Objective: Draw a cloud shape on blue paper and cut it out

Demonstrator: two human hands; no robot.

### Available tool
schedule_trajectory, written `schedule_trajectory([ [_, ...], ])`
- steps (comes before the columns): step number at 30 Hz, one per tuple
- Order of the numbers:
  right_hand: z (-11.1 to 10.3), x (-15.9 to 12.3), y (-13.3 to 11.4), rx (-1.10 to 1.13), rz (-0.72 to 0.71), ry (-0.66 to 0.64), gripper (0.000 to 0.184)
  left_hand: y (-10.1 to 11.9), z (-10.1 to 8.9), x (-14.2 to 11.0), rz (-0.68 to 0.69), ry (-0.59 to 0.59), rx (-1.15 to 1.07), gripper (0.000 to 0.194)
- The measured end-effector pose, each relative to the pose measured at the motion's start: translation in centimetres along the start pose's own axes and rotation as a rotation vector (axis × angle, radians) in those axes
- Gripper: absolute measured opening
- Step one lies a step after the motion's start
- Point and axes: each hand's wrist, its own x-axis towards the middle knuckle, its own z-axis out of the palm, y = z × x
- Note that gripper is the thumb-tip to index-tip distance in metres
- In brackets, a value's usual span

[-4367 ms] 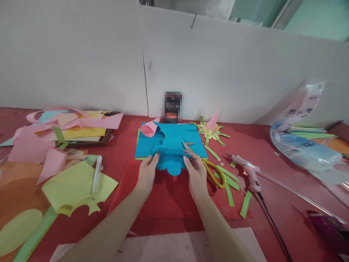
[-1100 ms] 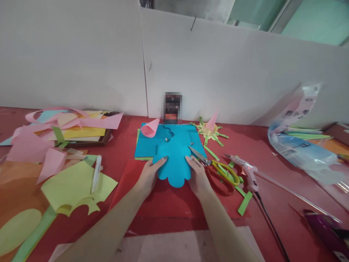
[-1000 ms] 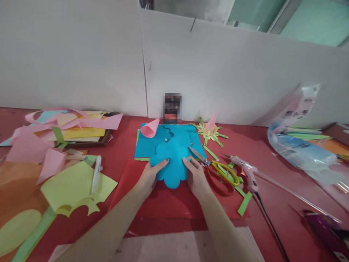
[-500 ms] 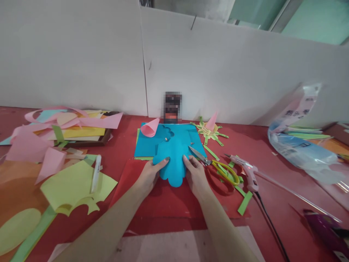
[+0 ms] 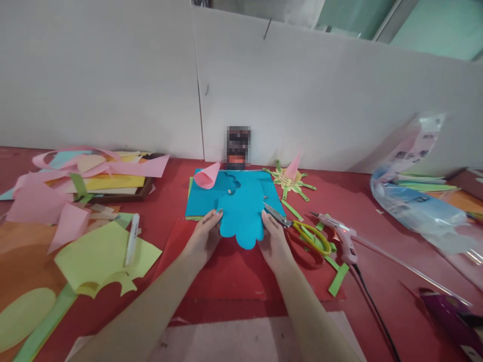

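Between my two hands is a blue paper cutout (image 5: pixel 241 216) with a scalloped lower edge. My left hand (image 5: pixel 207 231) pinches its left side, thumb on top. On the right side, my right hand (image 5: pixel 274 236) grips it the same way, its fingers mostly hidden beneath. Behind the cutout lie blue paper sheets (image 5: pixel 199 201), with a rolled pink paper cone (image 5: pixel 207 177) on their upper left. Scissors with yellow handles (image 5: pixel 311 239) rest just right of my right hand, blades pointing toward the cutout.
A pink glue gun (image 5: pixel 341 235) with a cord lies right. A paper flower (image 5: pixel 290 178) with a pink cone sits behind. Paper scraps (image 5: pixel 109 251) and a white pen (image 5: pixel 132 240) cover the left. A plastic bag (image 5: pixel 422 201) is far right, a purple tool (image 5: pixel 447 319) nearer.
The cutout has gone from bent between my hands to flatter and more spread out. My hands have moved slightly apart, and its lower edge sits a little farther from me.
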Motion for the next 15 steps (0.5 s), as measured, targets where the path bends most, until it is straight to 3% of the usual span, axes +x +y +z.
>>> schedule_trajectory([
  [6,0.08,-0.03,-0.04,0.026,-0.008,-0.003,0.017,0.06,-0.11,-0.05,0.012,-0.068,0.000,0.013],
  [10,0.43,-0.30,-0.13,0.010,0.005,-0.014,0.024,0.34,-0.08,0.00,-0.028,-0.036,-0.006,0.019],
  [15,0.34,-0.39,0.48,-0.238,-0.109,0.043,0.029,0.90,-0.01,-0.04,-0.104,0.032,-0.145,0.022],
])
